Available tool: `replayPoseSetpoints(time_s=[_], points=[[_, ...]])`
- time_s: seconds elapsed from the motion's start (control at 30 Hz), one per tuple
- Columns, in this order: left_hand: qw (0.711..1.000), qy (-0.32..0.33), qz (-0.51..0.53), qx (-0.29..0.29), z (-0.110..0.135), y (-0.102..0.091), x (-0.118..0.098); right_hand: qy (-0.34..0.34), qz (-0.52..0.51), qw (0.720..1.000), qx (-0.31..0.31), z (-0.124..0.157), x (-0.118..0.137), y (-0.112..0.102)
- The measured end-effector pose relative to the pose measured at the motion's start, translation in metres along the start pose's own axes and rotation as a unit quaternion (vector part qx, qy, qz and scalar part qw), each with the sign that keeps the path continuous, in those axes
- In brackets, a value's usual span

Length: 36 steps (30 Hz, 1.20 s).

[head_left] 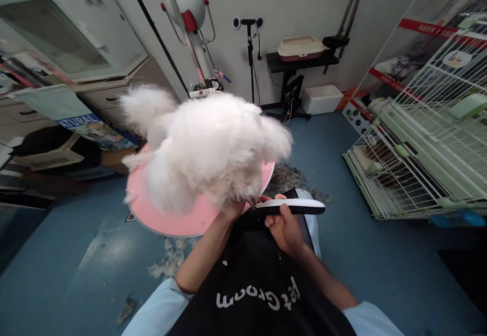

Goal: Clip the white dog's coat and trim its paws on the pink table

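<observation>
A fluffy white dog [205, 143] stands on a round pink grooming table [175, 219]. My left hand [233, 208] reaches under the dog's near side and is closed around one of its legs, with the fingers partly buried in fur. My right hand [283, 227] grips a black-and-white electric clipper [292, 206] held level, its head pointing left at the fur by my left hand. A black apron [251, 280] with white lettering covers my front.
Clipped fur [171, 260] lies on the blue floor beside the table. White wire cages [426, 143] stand at the right. A dryer on a stand [190, 16], a black shelf with a tray [300, 52] and a white cabinet [68, 32] line the back wall.
</observation>
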State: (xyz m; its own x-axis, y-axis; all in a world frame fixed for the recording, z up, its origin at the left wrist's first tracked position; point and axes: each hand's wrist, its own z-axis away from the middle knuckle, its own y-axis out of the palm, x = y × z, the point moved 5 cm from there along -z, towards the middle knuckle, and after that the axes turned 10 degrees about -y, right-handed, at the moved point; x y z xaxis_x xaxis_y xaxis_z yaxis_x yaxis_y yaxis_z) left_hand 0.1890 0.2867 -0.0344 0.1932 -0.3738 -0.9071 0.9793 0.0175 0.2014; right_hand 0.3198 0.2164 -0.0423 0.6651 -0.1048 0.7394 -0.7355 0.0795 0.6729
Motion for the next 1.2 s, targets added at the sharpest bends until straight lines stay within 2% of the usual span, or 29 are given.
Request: replayPoseSetpoints(time_s=[0.07, 0.17, 0.3, 0.4, 0.47, 0.5, 0.57, 0.63, 0.7, 0.77, 0.8, 0.93, 1.0, 1.1, 1.2], points=[[1.000, 0.001, -0.015, -0.010, 0.002, 0.001, -0.003, -0.051, 0.019, 0.998, -0.011, 0.006, 0.003, 0.000], [0.998, 0.001, -0.005, -0.062, 0.005, -0.002, -0.007, -0.124, 0.099, 0.987, 0.001, 0.017, 0.010, 0.003], [0.995, 0.020, -0.018, -0.101, 0.006, -0.006, -0.006, -0.146, 0.144, 0.978, 0.037, 0.020, 0.010, 0.014], [0.992, 0.055, -0.045, -0.105, 0.006, -0.011, -0.008, -0.150, 0.119, 0.981, -0.004, 0.015, 0.005, 0.014], [0.991, 0.067, -0.058, -0.097, 0.007, -0.014, -0.012, -0.181, 0.114, 0.976, -0.038, 0.013, 0.007, 0.008], [0.991, 0.071, -0.064, -0.094, 0.008, -0.015, -0.016, -0.206, 0.126, 0.970, -0.039, 0.013, 0.011, 0.006], [0.992, 0.072, -0.071, -0.080, 0.010, -0.015, -0.023, -0.263, 0.181, 0.948, -0.001, 0.015, 0.021, 0.003], [0.995, 0.054, -0.063, -0.058, 0.012, -0.012, -0.028, -0.320, 0.259, 0.908, 0.084, 0.018, 0.030, 0.006], [0.997, 0.032, -0.052, -0.046, 0.014, -0.008, -0.032, -0.368, 0.324, 0.855, 0.169, 0.019, 0.033, 0.012], [0.996, 0.032, -0.058, -0.062, 0.016, -0.006, -0.036, -0.397, 0.362, 0.813, 0.225, 0.018, 0.030, 0.016], [0.994, 0.042, -0.065, -0.079, 0.017, -0.006, -0.039, -0.402, 0.372, 0.802, 0.238, 0.017, 0.028, 0.017], [0.981, 0.090, -0.068, -0.159, 0.021, -0.011, -0.050, -0.398, 0.391, 0.790, 0.254, 0.013, 0.021, 0.020], [0.980, 0.089, -0.057, -0.171, 0.021, -0.013, -0.052, -0.396, 0.394, 0.792, 0.247, 0.015, 0.024, 0.022], [0.985, 0.072, -0.047, -0.150, 0.019, -0.015, -0.051, -0.402, 0.393, 0.799, 0.212, 0.020, 0.031, 0.024], [0.990, 0.073, -0.045, -0.109, 0.017, -0.013, -0.050, -0.417, 0.402, 0.788, 0.209, 0.020, 0.031, 0.028]])
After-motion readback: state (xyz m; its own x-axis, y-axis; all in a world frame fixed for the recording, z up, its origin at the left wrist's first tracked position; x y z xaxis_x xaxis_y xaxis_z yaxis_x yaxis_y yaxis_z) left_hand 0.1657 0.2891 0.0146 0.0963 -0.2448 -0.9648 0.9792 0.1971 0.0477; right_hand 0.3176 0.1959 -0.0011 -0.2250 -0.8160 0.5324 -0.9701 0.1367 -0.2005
